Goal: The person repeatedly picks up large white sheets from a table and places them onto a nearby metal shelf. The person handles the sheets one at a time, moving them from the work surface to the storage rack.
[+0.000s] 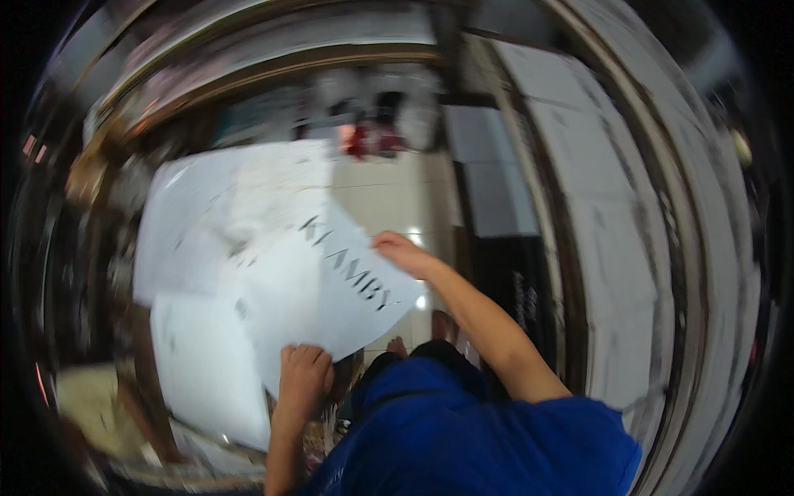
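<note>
Between left hand (304, 372) and right hand (404, 255) slants a flat sheet (318, 293) (pale, lettered).

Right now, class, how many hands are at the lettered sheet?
2: the left hand at the lettered sheet's lower edge, the right hand at its upper-right edge. No others show.

Showing bluish white on the lettered sheet (289, 306), with a slanting row of dark letters (354, 274) along its far right edge. Showing white on the surface (186, 215) beneath, with dark smudges (237, 246). Showing strong blue on the shirt (471, 434), cream with thin grid lines on the floor (368, 208).
</note>
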A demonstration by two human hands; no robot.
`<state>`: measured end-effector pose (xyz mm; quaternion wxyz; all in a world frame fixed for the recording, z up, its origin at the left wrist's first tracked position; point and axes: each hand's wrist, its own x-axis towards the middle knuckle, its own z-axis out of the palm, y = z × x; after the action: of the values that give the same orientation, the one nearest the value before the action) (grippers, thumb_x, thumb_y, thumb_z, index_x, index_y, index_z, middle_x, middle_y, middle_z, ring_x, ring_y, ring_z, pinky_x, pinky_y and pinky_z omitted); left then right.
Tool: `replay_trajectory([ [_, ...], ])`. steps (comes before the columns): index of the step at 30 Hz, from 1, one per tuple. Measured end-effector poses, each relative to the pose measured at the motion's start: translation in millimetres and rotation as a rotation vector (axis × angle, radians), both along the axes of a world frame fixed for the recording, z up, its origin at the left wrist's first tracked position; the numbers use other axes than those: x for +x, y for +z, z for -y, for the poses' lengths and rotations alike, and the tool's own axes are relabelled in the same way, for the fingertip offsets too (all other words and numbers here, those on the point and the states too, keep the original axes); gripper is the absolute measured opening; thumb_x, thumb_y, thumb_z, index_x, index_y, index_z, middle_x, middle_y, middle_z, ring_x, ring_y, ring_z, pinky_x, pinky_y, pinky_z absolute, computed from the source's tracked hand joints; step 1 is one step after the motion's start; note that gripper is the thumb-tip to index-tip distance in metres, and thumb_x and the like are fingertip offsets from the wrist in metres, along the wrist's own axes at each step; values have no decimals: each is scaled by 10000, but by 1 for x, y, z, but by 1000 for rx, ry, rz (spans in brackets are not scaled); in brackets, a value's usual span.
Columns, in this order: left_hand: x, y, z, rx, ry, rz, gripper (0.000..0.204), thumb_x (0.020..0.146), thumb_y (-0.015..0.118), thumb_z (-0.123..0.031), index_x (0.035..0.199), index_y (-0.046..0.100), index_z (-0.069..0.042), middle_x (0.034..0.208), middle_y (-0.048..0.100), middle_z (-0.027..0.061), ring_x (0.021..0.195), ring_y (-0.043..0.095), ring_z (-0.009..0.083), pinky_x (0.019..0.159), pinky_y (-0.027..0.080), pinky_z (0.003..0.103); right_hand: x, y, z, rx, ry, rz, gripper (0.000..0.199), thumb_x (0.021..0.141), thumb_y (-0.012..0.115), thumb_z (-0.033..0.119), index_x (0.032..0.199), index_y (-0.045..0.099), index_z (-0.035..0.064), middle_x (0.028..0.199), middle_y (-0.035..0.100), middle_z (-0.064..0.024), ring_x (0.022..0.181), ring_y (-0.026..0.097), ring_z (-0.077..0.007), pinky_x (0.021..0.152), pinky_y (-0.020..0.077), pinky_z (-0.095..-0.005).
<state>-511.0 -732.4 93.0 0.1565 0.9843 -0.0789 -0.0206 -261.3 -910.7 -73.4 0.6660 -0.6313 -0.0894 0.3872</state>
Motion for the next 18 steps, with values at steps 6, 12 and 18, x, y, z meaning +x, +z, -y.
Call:
replay_trajectory([
  [6, -5, -24, 32, -184, -78, -59, 272, 692, 657, -49, 956, 595, -33, 989, 565, 142, 983, 519, 320, 888, 370, 442, -39, 61, 98, -180, -106, 389, 124, 858, 512, 69, 922, 614, 39, 895, 623, -60, 874, 560, -158, 777, 453, -294],
  [12, 31, -35, 51, -322, -131, 50, 311, 752, 639, -65, 1049, 570, -6, 1026, 543, 166, 982, 495, 348, 852, 376, 446, -121, 130, 267, -508, -354, 622, 122, 837, 548, 40, 944, 606, 41, 854, 587, -24, 815, 540, -103, 716, 461, -263],
  [18, 55, -32, 71, -319, -123, 51, 262, 785, 616, -49, 1035, 582, 18, 1018, 552, 170, 962, 498, 345, 857, 388, 429, -222, 216, 454, -840, -781, 340, 68, 841, 558, 30, 900, 588, 44, 842, 588, -20, 785, 559, -112, 733, 471, -270],
])
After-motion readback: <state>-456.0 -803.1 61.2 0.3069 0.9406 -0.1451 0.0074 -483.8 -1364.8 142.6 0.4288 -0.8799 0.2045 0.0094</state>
